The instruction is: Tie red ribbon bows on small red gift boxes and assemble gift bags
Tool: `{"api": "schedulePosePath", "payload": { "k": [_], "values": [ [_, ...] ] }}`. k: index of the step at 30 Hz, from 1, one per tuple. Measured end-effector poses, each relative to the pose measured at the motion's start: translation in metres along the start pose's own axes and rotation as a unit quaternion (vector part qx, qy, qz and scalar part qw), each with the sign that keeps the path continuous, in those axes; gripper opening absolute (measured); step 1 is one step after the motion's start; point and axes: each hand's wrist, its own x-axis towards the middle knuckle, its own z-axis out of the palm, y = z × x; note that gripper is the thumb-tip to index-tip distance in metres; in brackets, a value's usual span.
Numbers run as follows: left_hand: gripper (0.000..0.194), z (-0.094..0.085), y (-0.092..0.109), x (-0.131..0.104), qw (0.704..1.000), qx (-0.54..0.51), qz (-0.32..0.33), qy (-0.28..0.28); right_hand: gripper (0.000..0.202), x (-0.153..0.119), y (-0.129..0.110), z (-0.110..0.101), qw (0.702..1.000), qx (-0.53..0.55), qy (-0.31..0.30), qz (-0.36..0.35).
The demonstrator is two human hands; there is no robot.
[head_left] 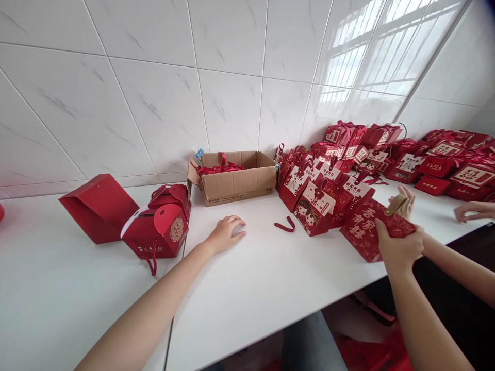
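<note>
My right hand (pixel 400 247) grips a red gift box (pixel 361 232) with gold lettering and a tan strap handle (pixel 396 205), its thumb on the front face. The box is tilted over the table's front edge side. Another person's hand (pixel 406 203) is just behind it, partly hidden by the box; whether it touches the box I cannot tell. My left hand (pixel 226 233) rests on the white table, fingers loosely bent and thumb apart, holding nothing. A loose dark red strap (pixel 285 225) lies to its right. Ahead of it stands a cardboard box (pixel 240 184) with red ribbons (pixel 220 167) inside.
Rows of red gift boxes (pixel 315 206) stand right of the cardboard box, with more stacked boxes (pixel 444 154) beyond. Several red boxes (pixel 158 226) sit at left, one with a rope handle. A co-worker's other hand (pixel 474 211) is at far right. A tiled wall (pixel 228 108) backs the table.
</note>
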Motion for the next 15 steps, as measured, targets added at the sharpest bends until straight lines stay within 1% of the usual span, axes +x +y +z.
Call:
{"api": "schedulePosePath", "payload": {
  "k": [2,4,6,7,9,10,11,12,13,14,15],
  "values": [
    [0.031,0.000,0.000,0.000,1.000,0.003,0.001,0.000,0.072,0.005,0.004,0.010,1.000,0.021,0.007,-0.007],
    [0.031,0.000,-0.001,0.000,1.000,0.005,0.003,0.000,0.071,0.006,0.008,0.015,0.997,0.060,0.027,-0.051],
    [0.030,-0.001,-0.001,0.000,1.000,0.009,0.005,0.000,0.077,-0.001,0.007,0.012,0.983,0.084,0.083,-0.138],
    [0.030,-0.001,-0.001,-0.001,1.000,0.012,0.005,0.000,0.081,-0.008,0.004,0.008,0.970,0.089,0.121,-0.193],
    [0.030,-0.001,-0.001,-0.001,1.000,0.020,0.003,-0.002,0.084,-0.029,-0.012,-0.001,0.928,0.091,0.197,-0.304],
    [0.030,-0.001,0.000,-0.002,1.000,0.026,0.002,-0.004,0.077,-0.044,-0.023,-0.005,0.911,0.120,0.195,-0.342],
    [0.030,-0.001,0.002,-0.002,0.999,0.033,0.000,-0.005,0.065,-0.061,-0.037,-0.008,0.897,0.164,0.163,-0.376],
    [0.030,-0.001,0.005,-0.003,0.999,0.040,-0.002,-0.006,0.056,-0.080,-0.051,-0.009,0.879,0.197,0.091,-0.425],
    [0.029,-0.001,0.010,-0.004,0.999,0.049,-0.005,-0.008,0.050,-0.100,-0.065,-0.008,0.863,0.208,-0.018,-0.460],
    [0.027,-0.002,0.016,-0.004,0.998,0.060,-0.008,-0.010,0.046,-0.120,-0.078,-0.004,0.821,0.199,-0.145,-0.515],
    [0.024,-0.005,0.025,-0.005,0.997,0.071,-0.013,-0.013,0.043,-0.138,-0.090,0.003,0.767,0.194,-0.231,-0.566]
  ]
}}
